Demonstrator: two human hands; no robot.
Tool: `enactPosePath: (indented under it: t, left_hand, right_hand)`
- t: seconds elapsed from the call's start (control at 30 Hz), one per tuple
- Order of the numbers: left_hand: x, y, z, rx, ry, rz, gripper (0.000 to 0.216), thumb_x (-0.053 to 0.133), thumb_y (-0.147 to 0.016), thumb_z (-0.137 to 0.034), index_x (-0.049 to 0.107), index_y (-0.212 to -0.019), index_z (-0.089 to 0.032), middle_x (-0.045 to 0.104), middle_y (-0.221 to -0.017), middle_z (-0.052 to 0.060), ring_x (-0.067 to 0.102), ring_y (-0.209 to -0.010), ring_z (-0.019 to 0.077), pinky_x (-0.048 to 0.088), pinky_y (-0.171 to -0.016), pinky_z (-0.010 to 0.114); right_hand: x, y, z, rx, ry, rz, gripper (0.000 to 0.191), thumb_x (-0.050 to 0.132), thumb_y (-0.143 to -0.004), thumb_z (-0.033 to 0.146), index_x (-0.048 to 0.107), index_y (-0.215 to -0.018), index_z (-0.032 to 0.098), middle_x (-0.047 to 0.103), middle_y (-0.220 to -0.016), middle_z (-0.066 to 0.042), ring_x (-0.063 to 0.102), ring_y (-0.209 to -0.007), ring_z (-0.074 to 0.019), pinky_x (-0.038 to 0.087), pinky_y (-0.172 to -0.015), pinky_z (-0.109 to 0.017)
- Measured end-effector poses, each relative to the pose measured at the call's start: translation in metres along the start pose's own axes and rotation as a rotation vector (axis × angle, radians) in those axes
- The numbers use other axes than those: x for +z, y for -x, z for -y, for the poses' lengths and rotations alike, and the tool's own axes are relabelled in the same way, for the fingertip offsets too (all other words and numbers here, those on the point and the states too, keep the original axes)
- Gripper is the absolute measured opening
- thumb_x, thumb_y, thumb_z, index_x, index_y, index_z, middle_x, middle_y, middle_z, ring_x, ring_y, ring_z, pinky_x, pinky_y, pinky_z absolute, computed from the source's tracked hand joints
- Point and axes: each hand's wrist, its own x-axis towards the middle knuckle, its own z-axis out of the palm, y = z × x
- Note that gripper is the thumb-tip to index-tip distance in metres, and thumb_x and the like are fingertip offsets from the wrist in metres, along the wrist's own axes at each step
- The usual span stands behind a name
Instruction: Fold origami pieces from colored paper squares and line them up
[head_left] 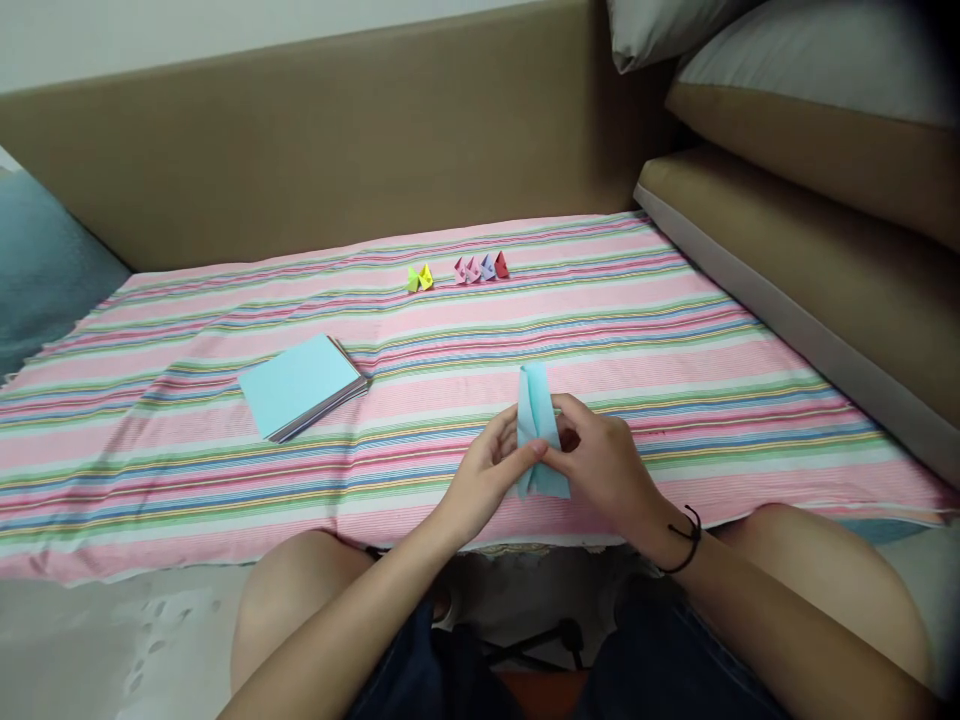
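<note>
A narrow folded piece of light blue paper stands up between my two hands over the near edge of the striped cloth. My left hand pinches its lower left side with fingers pressed together. My right hand, a black band on its wrist, grips the right side with fingers closed. A stack of square paper sheets, light blue on top, lies on the cloth to the left. Farther back sit several small folded paper figures: yellow-green ones and pink, purple and red ones.
The cloth covers a bed with a tan padded headboard behind. Tan and grey cushions are piled at the right. A teal pillow lies at the far left. My bare knees are at the near edge.
</note>
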Motion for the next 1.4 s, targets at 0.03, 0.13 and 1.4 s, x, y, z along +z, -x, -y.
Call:
enactPosePath:
  t: [0.03,0.13,1.4]
  left_hand:
    - [0.0,0.0,0.0,-0.006,0.009,-0.006,0.052,0.07,-0.079,-0.033,0.055,-0.127,-0.019,0.063,-0.124,0.01,0.058,-0.114,0.0243,0.044,-0.094,0.031]
    - [-0.001,0.001,0.0,-0.066,0.031,-0.015,0.049,0.069,-0.08,-0.035,0.056,-0.124,-0.02,0.067,-0.112,0.008,0.064,-0.096,0.0201,0.048,-0.078,0.026]
    - [-0.04,0.005,-0.043,0.401,-0.496,-0.413,0.042,0.078,-0.069,-0.024,0.07,-0.11,-0.026,0.063,-0.068,-0.002,0.052,-0.058,0.0102,0.045,-0.052,0.022]
  right_hand:
    - [0.001,0.001,0.002,0.0,-0.04,0.033,0.024,0.067,-0.076,0.03,0.059,-0.097,0.02,0.051,-0.056,0.006,0.047,-0.051,-0.0118,0.033,-0.05,-0.024]
    - [0.002,0.001,0.004,0.028,-0.171,0.099,0.044,0.068,-0.075,0.033,0.052,-0.115,0.022,0.047,-0.055,0.008,0.045,-0.051,-0.0112,0.033,-0.051,-0.023]
    - [-0.042,-0.011,-0.022,0.093,-0.4,-0.011,0.03,0.072,-0.075,0.042,0.074,-0.1,0.025,0.045,-0.057,0.003,0.043,-0.052,-0.0115,0.042,-0.048,-0.027]
